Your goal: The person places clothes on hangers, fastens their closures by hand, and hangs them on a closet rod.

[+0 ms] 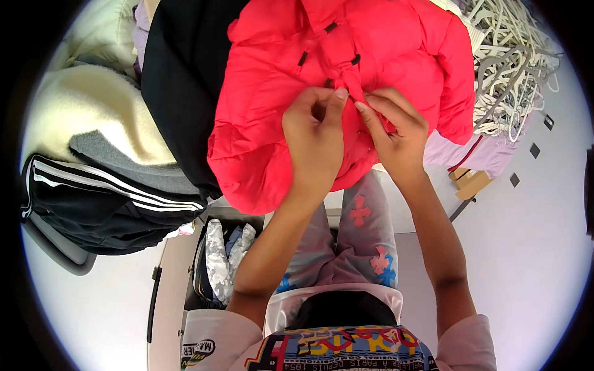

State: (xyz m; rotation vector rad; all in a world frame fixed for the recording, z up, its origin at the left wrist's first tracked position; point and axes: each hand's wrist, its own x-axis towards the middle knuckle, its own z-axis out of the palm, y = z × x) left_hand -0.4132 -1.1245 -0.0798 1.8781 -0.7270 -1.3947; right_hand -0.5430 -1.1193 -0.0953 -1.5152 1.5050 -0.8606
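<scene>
A puffy red jacket (266, 80) lies spread out in front of me, with small dark toggles near its middle. Both of my hands are at its front opening, close together. My left hand (317, 123) pinches the red fabric edge between thumb and index finger. Just right of it, my right hand (396, 127) also pinches the jacket's edge, fingers bent over the cloth. Part of the opening is hidden behind my fingers. Black fabric (182, 86) lies under the jacket's left side.
Many white hangers (510, 68) are heaped at the upper right, near lilac cloth (495, 153) and a small cardboard piece (473, 184). Cream fleece (102, 108) and black striped clothing (93, 210) lie at left. Below stands an open container with folded clothes (218, 260).
</scene>
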